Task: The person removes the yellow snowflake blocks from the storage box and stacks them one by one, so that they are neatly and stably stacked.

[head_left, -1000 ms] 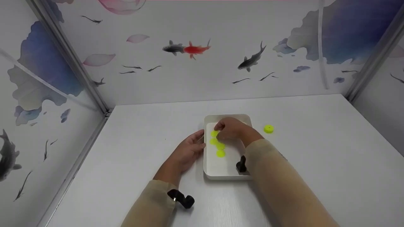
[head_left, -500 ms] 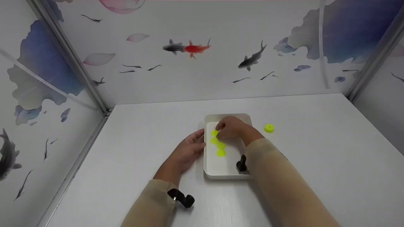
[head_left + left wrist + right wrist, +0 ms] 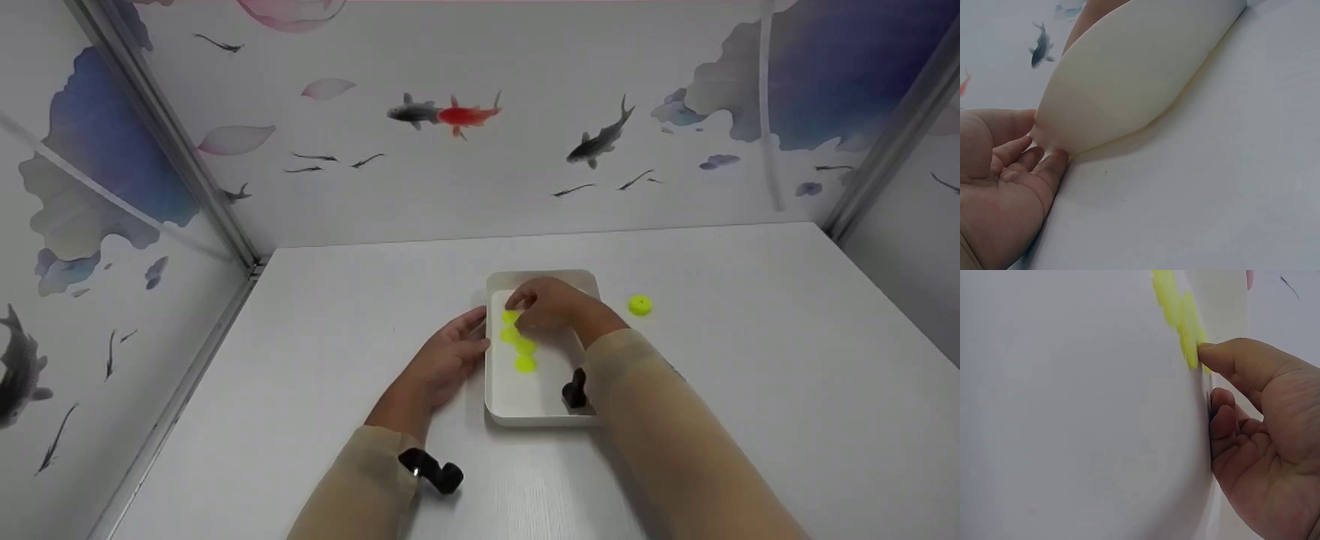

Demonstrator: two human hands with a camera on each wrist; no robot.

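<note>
A shallow white rectangular tray (image 3: pixel 540 409) lies on the table. Several flat, round, bright yellow pieces (image 3: pixel 526 364) form an uneven row along its left half; their exact kind is unclear. Inside the tray, my right hand (image 3: pixel 551 306) has thumb and index finger at the edges of the farthest yellow piece (image 3: pixel 510 318). In the right wrist view the thumb touches the yellow row (image 3: pixel 1185 323), while the other fingers are curled. My left hand (image 3: pixel 448 358) rests its fingertips and thumb against the tray's left wall (image 3: pixel 1106 84), fingers loosely extended.
Another yellow round piece (image 3: pixel 640 305), thicker-looking with a small centre mark, lies right of the tray. The white table (image 3: pixel 315 360) is bounded by walls printed with fish and petals. Black wrist cameras (image 3: pixel 431 471) stick out from both sleeves.
My right index fingertip has shifted slightly left over the farthest yellow piece. My left hand, the tray and the other pieces look unmoved.
</note>
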